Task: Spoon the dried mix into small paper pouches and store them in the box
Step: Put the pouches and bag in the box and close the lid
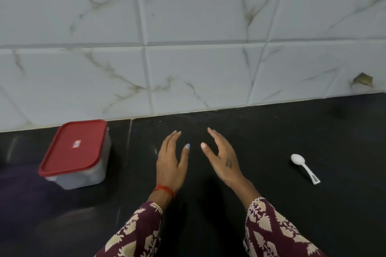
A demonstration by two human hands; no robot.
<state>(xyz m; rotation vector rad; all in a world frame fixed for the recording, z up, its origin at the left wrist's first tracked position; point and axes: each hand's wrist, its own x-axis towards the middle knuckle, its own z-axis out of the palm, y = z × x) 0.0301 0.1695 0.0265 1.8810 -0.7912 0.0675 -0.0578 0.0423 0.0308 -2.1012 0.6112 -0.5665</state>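
One view only: head cam, worn, looking fwd and down at a black worktop (271, 204) from close above, tilted slightly. Faces a marble-look tiled wall (188, 16) filling the upper half; both forearms enter from the bottom edge.

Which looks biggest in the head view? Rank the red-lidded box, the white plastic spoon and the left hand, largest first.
1. Red-lidded clear plastic box, clearly largest.
2. Left hand, open and empty above the black counter.
3. White plastic spoon, smallest.
All lie about equally far from the camera, so the order seems safe.
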